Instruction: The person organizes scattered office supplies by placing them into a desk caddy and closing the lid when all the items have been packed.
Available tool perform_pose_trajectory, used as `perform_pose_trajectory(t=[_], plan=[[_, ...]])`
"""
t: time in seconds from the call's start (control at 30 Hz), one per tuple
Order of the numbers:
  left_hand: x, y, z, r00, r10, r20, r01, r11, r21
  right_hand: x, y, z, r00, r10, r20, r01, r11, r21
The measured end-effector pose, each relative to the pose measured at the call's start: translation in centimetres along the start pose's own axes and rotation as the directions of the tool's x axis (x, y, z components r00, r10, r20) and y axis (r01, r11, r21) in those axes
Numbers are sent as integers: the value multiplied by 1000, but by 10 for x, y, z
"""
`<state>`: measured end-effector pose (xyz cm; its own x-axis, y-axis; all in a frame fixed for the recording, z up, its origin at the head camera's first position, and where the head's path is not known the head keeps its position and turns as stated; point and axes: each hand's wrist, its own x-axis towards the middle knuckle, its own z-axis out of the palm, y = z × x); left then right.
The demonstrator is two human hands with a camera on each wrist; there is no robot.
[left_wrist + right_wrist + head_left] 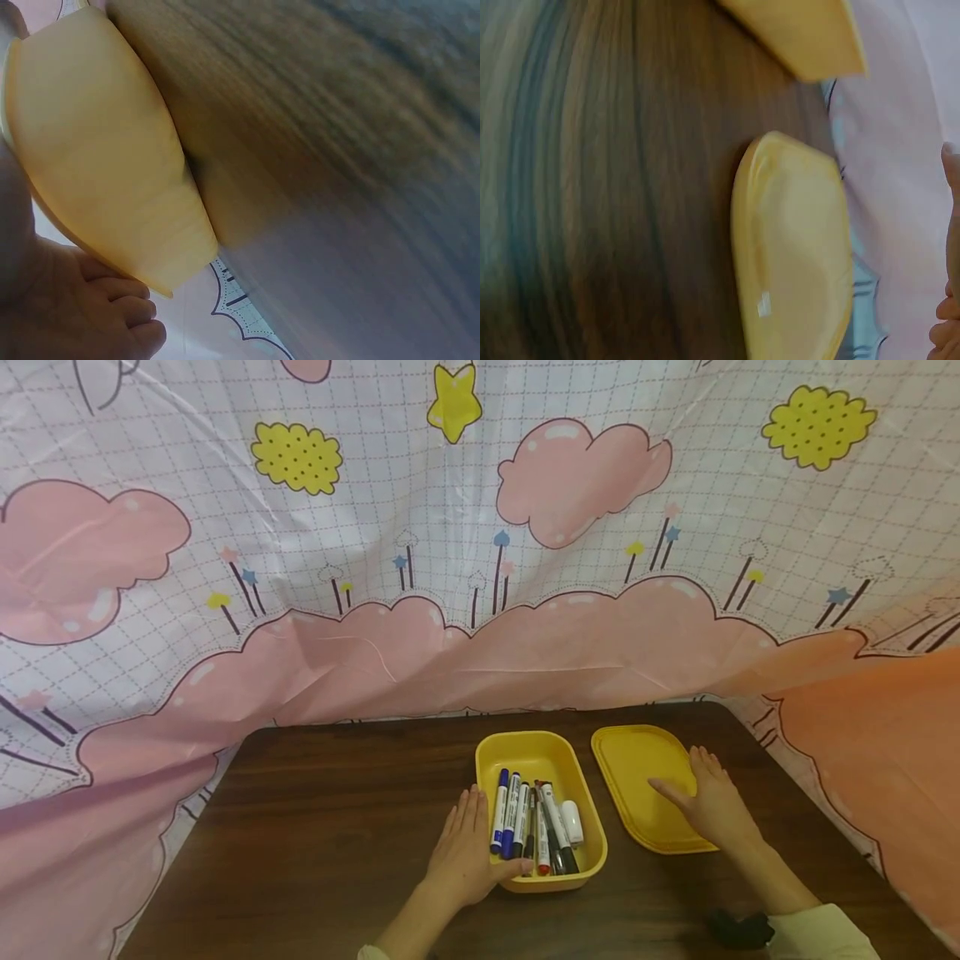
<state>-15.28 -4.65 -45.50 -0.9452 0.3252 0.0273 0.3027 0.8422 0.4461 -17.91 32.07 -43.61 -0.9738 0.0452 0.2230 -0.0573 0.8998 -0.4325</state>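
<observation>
A yellow box (pixel 588 777) stands on the table with several markers (pixel 516 814) in it, with blue, black and red caps, and a white rounded object (pixel 572 822) at their right. My left hand (pixel 462 852) lies along the box's left side, fingers straight and thumb reaching over its near rim. In the left wrist view the fingers are right at the rim of the yellow box (pixel 105 150). To the right, a flat yellow lid (pixel 637 768) lies on the table. My right hand (pixel 712 802) is over its right edge, fingers extended and thumb apart, holding nothing.
The dark wooden table (pixel 337 810) reaches left of the box and ends at a patterned cloth (pixel 450 660) behind it. A small black object (pixel 741 930) is beside the right sleeve (pixel 821 933).
</observation>
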Motion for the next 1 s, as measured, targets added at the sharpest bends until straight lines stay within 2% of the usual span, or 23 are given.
perform_pose_trajectory(t=[0.17,0.23,0.47,0.6,0.77,1.0], plan=[[1,0,0,1000,-5,6,5,1000,-8,-2,19,7,992,-22,-125,12,996,-85],[1,0,0,1000,-6,8,6,1000,-12,-3,25,10,989,-20,-145,5,994,-105],[1,0,-1,1000,-12,15,12,1000,-15,-4,40,15,997,65,-37,-70,979,-190],[1,1,-2,1000,-9,8,9,1000,-14,-4,49,18,994,114,3,-109,963,-245],[0,0,-1,1000,2,3,-2,1000,-17,-7,54,18,982,166,94,-139,960,-244],[0,0,0,1000,7,3,-7,1000,-16,-13,58,25,979,171,111,-140,959,-248]])
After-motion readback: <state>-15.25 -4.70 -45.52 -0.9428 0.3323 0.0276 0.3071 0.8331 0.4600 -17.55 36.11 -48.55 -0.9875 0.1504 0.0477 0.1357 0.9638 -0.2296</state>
